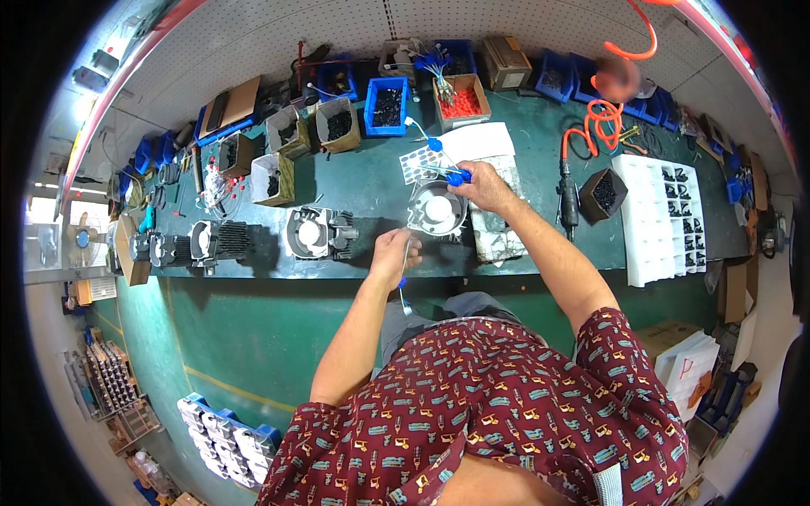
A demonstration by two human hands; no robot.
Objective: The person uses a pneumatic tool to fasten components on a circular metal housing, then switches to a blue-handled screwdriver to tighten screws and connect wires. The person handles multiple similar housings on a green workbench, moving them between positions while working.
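My left hand (pixel 391 255) is closed on a thin wire lead; its blue piece (pixel 402 283) and white connector (pixel 407 309) hang below the hand, past the bench's front edge. Higher up, my right hand (pixel 487 187) grips several wire leads with blue pieces (pixel 456 178) showing at its fingertips. Another lead with a blue piece (pixel 434 144) and a white end stretches out beyond that hand. Between my hands a round silver metal housing (pixel 438 211) with a pale round centre lies on the bench. My right hand is over its upper right edge.
More housings (pixel 309 234) with black finned parts stand along the front left of the green bench (pixel 523 131). Bins of black screws (pixel 387 107) and a box of red parts (pixel 461 102) line the back. At right are a power driver (pixel 568 202) and a white foam tray (pixel 645 228).
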